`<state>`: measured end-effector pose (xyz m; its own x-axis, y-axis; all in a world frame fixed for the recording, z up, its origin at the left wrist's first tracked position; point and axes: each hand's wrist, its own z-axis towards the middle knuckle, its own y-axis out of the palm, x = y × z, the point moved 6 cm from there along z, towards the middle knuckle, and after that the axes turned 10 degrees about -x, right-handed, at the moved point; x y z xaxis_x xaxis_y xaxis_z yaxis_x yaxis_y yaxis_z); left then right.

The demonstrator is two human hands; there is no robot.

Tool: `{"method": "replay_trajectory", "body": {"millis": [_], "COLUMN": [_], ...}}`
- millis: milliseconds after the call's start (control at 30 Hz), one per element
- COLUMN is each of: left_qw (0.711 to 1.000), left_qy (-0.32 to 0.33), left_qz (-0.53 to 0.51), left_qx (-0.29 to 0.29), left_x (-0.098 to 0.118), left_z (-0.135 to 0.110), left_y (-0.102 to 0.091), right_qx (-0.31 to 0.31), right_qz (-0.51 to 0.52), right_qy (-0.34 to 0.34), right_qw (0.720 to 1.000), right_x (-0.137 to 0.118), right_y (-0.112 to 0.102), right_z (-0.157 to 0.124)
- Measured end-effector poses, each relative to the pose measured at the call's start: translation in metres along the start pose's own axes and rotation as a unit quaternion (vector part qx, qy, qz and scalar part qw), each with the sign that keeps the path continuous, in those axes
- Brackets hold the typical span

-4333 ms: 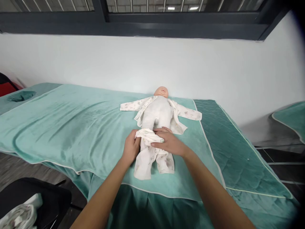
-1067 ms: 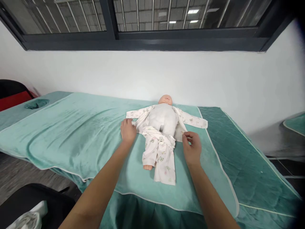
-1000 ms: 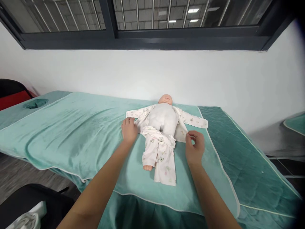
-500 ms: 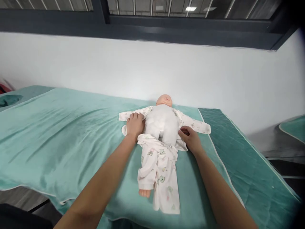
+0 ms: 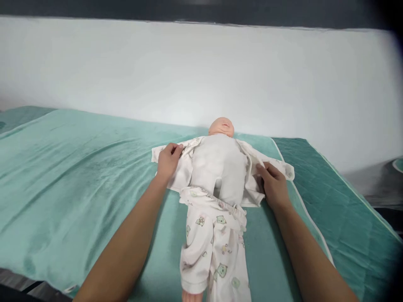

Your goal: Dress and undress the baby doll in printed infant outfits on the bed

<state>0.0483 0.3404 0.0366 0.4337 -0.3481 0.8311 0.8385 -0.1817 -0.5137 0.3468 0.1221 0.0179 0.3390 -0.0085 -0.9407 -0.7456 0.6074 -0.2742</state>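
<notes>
A baby doll (image 5: 217, 161) lies on its back, head toward the wall, with its white cloth torso bare. Its printed white jacket (image 5: 184, 170) is spread apart at the front, both sleeves stretched out sideways. My left hand (image 5: 169, 159) pinches the jacket's front edge on the left. On the other side my right hand (image 5: 273, 181) grips the opposite front edge, lifting it off the bed. Printed white trousers (image 5: 217, 235) are pulled down around the doll's upper legs. One foot (image 5: 192, 296) shows below the left trouser leg; the other is not seen.
A light green sheet (image 5: 94, 176) with soft wrinkles covers the bed. Darker quilted green fabric (image 5: 343, 218) lies along the right. Behind the doll's head rises a white wall (image 5: 189, 75), with a dark frame (image 5: 189, 10) above it.
My hands have moved from beside the doll's body to the jacket's front edges and pulled them outward. The view has tilted down and come closer to the doll.
</notes>
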Motion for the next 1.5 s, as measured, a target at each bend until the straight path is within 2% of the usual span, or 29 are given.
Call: {"method": "replay_trajectory", "body": {"millis": [100, 200, 267, 367, 433, 500, 600, 667, 733, 833, 900, 1000, 1067, 1167, 1267, 1367, 1433, 1500], "left_qw": [0.997, 0.985, 0.983, 0.991, 0.995, 0.998, 1.0, 1.0, 0.997, 0.987, 0.978, 0.965, 0.958, 0.971, 0.994, 0.976, 0.962, 0.951], "left_qy": [0.031, 0.077, 0.088, 0.051, 0.032, 0.022, 0.016, 0.007, -0.01, -0.042, -0.042, 0.023, 0.09, 0.149, 0.102, 0.037, 0.032, 0.048], "left_qz": [0.052, 0.142, 0.154, 0.12, 0.089, 0.049, 0.003, 0.007, 0.039, 0.114, 0.165, 0.216, 0.224, 0.151, -0.022, -0.162, -0.212, -0.236], "left_qx": [-0.047, -0.052, -0.051, -0.038, -0.022, -0.012, -0.004, 0.027, 0.072, 0.108, 0.12, 0.147, 0.156, 0.109, -0.031, -0.137, -0.171, -0.195], "left_x": [0.008, 0.014, 0.014, 0.01, 0.01, 0.01, 0.009, 0.006, 0.001, -0.007, -0.009, -0.001, 0.011, 0.026, 0.027, 0.027, 0.03, 0.034], "left_z": [-0.003, -0.005, -0.005, -0.005, -0.006, -0.006, -0.005, -0.004, -0.004, -0.002, -0.001, -0.005, -0.014, -0.036, -0.064, -0.099, -0.121, -0.137], "left_y": [0.01, 0.013, 0.013, 0.007, 0.003, 0.0, -0.001, -0.005, -0.01, -0.017, -0.019, -0.02, -0.018, -0.011, 0.002, 0.009, 0.006, 0.002], "right_qx": [0.087, 0.23, 0.276, 0.247, 0.233, 0.235, 0.209, 0.168, 0.114, 0.036, 0.014, 0.009, 0.009, 0.004, 0.004, -0.02, -0.071, -0.12], "right_qz": [0.011, -0.025, -0.035, -0.068, -0.117, -0.165, -0.21, -0.223, -0.218, -0.184, -0.163, -0.134, -0.128, -0.155, -0.175, -0.16, -0.135, -0.112], "right_qy": [0.015, 0.049, 0.074, 0.088, 0.061, -0.006, -0.145, -0.212, -0.244, -0.233, -0.172, -0.068, -0.059, -0.14, -0.244, -0.31, -0.326, -0.309], "right_qw": [0.996, 0.972, 0.958, 0.963, 0.963, 0.958, 0.944, 0.937, 0.938, 0.954, 0.971, 0.989, 0.99, 0.978, 0.954, 0.937, 0.933, 0.937], "right_x": [0.005, 0.014, 0.021, 0.027, 0.022, 0.009, -0.016, -0.03, -0.038, -0.038, -0.028, -0.008, -0.004, -0.02, -0.047, -0.069, -0.077, -0.079], "right_y": [-0.016, -0.041, -0.053, -0.056, -0.052, -0.046, -0.031, -0.02, -0.01, 0.001, 0.003, -0.001, -0.002, 0.003, 0.017, 0.034, 0.045, 0.052], "right_z": [-0.002, -0.006, -0.006, -0.002, -0.002, -0.005, -0.012, -0.018, -0.022, -0.023, -0.019, -0.013, -0.012, -0.023, -0.05, -0.084, -0.104, -0.118]}}
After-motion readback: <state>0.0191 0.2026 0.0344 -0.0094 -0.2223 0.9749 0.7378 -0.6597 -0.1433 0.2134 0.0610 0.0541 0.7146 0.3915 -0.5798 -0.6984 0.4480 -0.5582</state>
